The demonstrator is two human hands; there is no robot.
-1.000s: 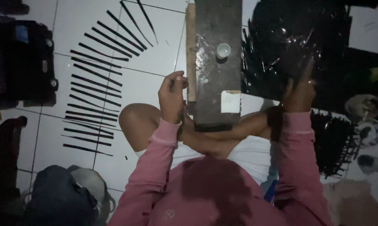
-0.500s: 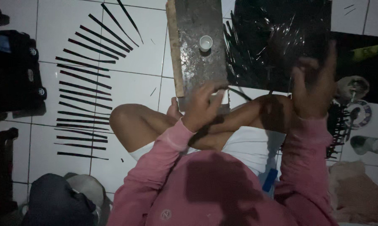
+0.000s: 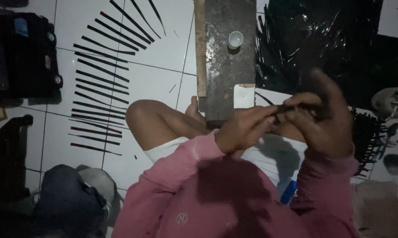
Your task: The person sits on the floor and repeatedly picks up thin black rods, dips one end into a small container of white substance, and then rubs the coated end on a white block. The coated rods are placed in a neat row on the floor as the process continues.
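Note:
My left hand point(image 3: 245, 128) and my right hand point(image 3: 324, 117) meet in front of my chest, over my crossed legs. Both pinch a thin dark strip point(image 3: 282, 108) between the fingertips. Just beyond the hands lies a dark worn board point(image 3: 227, 66) with a wooden edge, a small white cup point(image 3: 235, 39) standing on it and a white patch at its near end. A black plastic sheet point(image 3: 322, 39) holding several thin dark strips spreads to the right of the board.
Several long dark strips point(image 3: 100, 83) lie fanned in a row on the white tiled floor at the left. A black bag point(image 3: 22, 57) sits at the far left, a dark bundle point(image 3: 71, 198) at lower left. Small dishes point(image 3: 393, 114) and more strips lie at the right.
My right hand came down from the black sheet and my left hand left the board's near end; they have come together in front of me on a thin strip.

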